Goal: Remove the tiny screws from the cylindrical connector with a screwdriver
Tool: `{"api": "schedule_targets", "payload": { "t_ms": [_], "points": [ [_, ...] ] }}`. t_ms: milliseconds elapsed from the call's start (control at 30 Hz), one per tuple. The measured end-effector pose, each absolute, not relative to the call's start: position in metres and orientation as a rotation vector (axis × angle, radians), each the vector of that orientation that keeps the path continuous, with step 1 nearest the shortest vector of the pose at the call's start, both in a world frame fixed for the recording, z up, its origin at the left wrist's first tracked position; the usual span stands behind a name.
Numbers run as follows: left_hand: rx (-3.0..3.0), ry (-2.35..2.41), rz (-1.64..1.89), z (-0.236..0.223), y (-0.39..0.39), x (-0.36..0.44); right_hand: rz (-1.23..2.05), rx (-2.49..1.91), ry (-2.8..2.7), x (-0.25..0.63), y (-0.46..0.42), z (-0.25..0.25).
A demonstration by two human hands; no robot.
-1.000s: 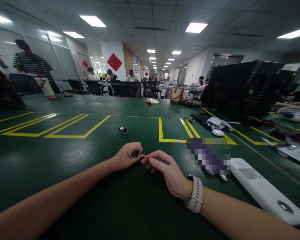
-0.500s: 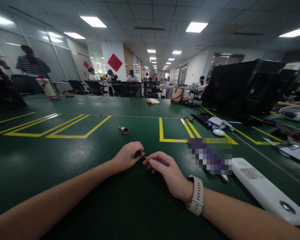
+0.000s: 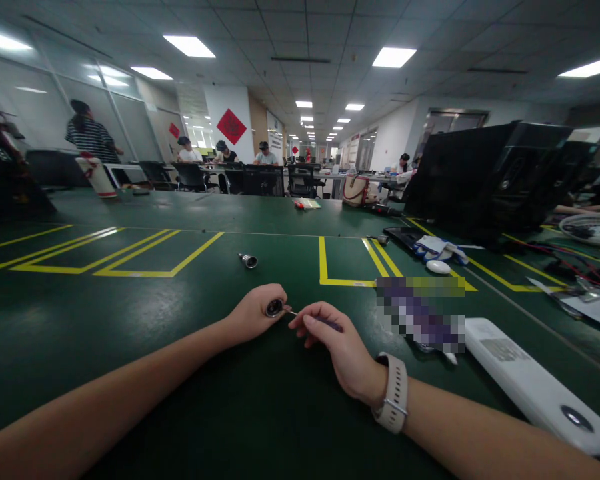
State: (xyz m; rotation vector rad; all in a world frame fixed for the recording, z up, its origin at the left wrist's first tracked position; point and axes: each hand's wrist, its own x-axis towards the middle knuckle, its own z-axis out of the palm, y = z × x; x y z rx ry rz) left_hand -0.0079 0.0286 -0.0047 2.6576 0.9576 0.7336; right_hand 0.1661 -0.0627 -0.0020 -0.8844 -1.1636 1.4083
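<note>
My left hand (image 3: 257, 311) is closed around a small round metal part (image 3: 274, 307), whose ringed, dark-centred end faces me. Most of that part is hidden inside the fist. Between the fingers and thumb of my right hand (image 3: 333, 337) is a slim screwdriver (image 3: 331, 323) with a purple handle. Its thin shaft points left and reaches the side of the left fist; whether the tip touches the part cannot be made out. Beyond the left hand, a small silver cylindrical piece (image 3: 249, 261) lies on its side on the green table (image 3: 205, 413).
To the right lie a long white device (image 3: 525, 380), a pixelated purple item (image 3: 420, 313), a white oval object (image 3: 438, 267) and blue-white gloves (image 3: 437, 249). A black computer case (image 3: 490, 177) stands behind them. Yellow tape marks the table. Several people are in the background.
My right hand and the screwdriver have shifted very slightly right, showing a bit more shaft. The left hand stays almost still. A person in a striped top at the far left has moved right.
</note>
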Motion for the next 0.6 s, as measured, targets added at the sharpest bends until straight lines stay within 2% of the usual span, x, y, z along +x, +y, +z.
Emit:
{"api": "schedule_targets", "payload": {
  "t_ms": [600],
  "points": [
    [2.642,0.855,0.697,-0.0033,0.0300,-0.0102,1.460,-0.858,-1.160,0.1689,-0.0624,-0.0001]
  ]
}}
